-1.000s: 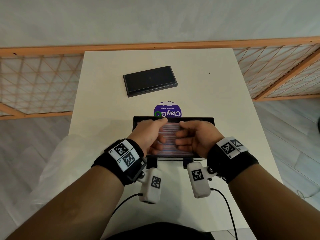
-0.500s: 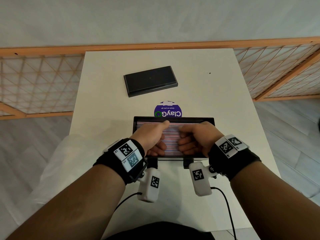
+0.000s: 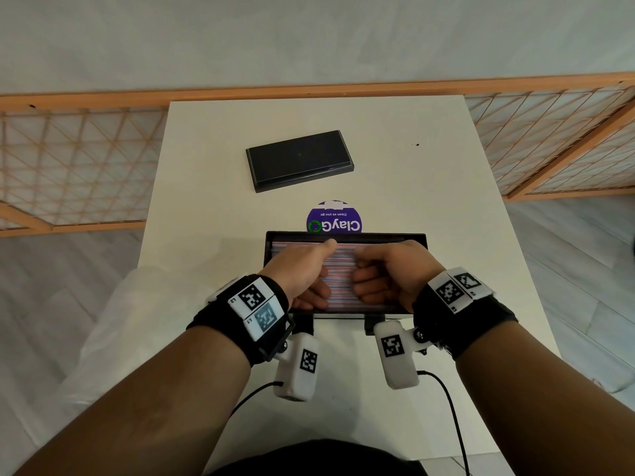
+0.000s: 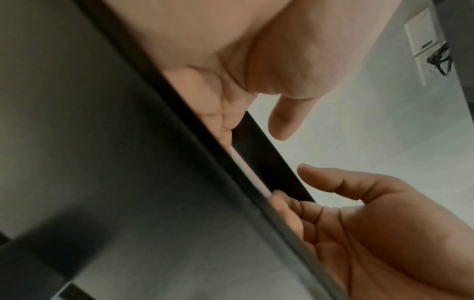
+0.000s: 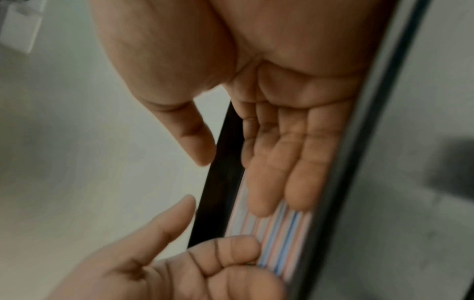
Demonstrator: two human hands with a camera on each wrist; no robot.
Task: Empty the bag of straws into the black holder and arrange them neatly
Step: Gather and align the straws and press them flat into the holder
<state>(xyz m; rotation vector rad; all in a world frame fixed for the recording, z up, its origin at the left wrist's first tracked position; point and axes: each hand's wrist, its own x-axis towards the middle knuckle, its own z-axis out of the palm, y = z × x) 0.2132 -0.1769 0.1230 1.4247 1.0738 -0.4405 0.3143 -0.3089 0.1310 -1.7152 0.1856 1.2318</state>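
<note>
The black holder stands at the table's near middle, filled with a flat layer of pink, blue and white striped straws lying left to right. Both hands are inside it, on top of the straws. My left hand lies on the left half, thumb tip near the far wall. My right hand lies on the right half. In the right wrist view the right hand's fingers lie flat on the straws, and the left hand's fingers rest bent on them. Neither hand grips a straw.
A flat black lid lies at the table's back. A round purple ClayGo sticker sits just behind the holder. A clear plastic bag hangs off the table's left edge. A wooden lattice fence runs behind the table.
Both hands have moved slightly apart and settled lower onto the straws. More of the straw layer shows between them. The holder and lid have not moved.
</note>
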